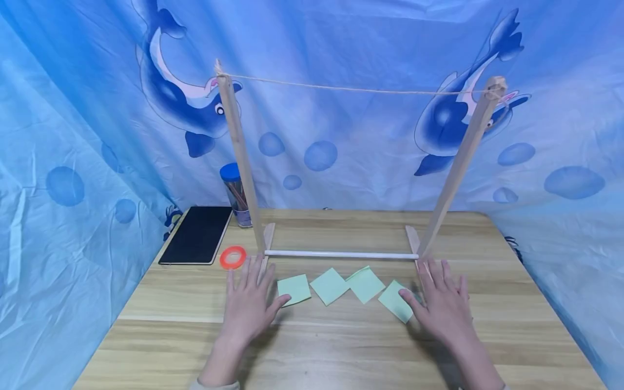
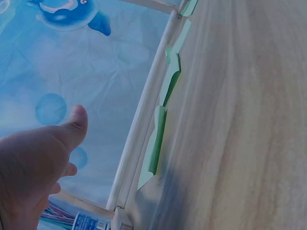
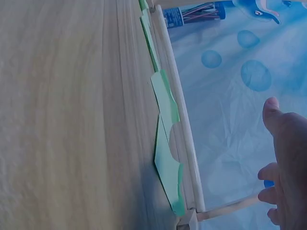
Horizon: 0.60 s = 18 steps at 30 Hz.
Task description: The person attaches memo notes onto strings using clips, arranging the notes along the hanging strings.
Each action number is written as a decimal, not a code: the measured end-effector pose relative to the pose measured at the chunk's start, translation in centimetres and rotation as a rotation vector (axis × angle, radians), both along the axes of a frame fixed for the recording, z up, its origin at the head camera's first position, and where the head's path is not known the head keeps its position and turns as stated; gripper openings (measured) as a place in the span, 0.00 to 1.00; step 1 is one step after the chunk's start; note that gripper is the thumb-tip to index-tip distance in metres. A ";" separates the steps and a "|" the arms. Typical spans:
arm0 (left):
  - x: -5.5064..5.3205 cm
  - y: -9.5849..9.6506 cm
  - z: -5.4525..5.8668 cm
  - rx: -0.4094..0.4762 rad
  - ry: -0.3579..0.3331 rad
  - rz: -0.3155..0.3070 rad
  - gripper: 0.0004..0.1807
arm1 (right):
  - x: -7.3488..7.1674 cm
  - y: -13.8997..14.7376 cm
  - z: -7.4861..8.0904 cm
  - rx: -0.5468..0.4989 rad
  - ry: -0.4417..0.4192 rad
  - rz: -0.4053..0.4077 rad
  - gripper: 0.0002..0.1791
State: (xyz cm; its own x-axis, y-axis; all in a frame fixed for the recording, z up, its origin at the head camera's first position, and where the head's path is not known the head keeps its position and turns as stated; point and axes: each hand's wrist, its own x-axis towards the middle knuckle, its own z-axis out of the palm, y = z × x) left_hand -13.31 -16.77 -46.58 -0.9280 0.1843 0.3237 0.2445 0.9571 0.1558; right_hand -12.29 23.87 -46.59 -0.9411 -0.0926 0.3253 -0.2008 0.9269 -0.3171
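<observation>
My left hand (image 1: 248, 309) is spread over the table, fingers straight and pointing at the left foot of a wooden frame (image 1: 239, 141). Its thumb overlaps the leftmost green sticky note (image 1: 294, 288) in the head view. On the other side my right hand (image 1: 443, 306) is likewise spread, its thumb over the corner of the rightmost green note (image 1: 396, 303). Both hands hold nothing; the wrist views show each raised above the tabletop. Between them several green notes lie in a row, including a diamond-turned one (image 1: 329, 286); their edges curl up in the left wrist view (image 2: 160, 139).
A string (image 1: 341, 88) joins the tops of the frame's two posts, and a white rod (image 1: 341, 254) runs between their bases. At left are a red tape ring (image 1: 222, 258), a black notebook (image 1: 197, 235) and a blue-lidded jar (image 1: 236, 195) of thin sticks. A blue dolphin-print curtain (image 1: 361, 157) surrounds the table.
</observation>
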 end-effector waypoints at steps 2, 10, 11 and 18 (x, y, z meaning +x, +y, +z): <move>-0.2 -0.1 0.0 0.000 -0.009 -0.008 0.43 | -0.2 0.2 0.1 -0.007 -0.014 0.000 0.47; -1.0 -0.1 0.1 0.090 -0.027 -0.096 0.41 | -1.7 2.8 0.2 -0.126 0.141 0.110 0.38; -1.2 -0.1 0.1 0.108 -0.033 -0.110 0.40 | -1.8 3.3 0.1 -0.141 0.151 0.118 0.36; -2.5 -0.4 -1.2 0.235 -0.114 -0.191 0.35 | -2.6 6.0 -1.5 -0.170 0.089 0.125 0.31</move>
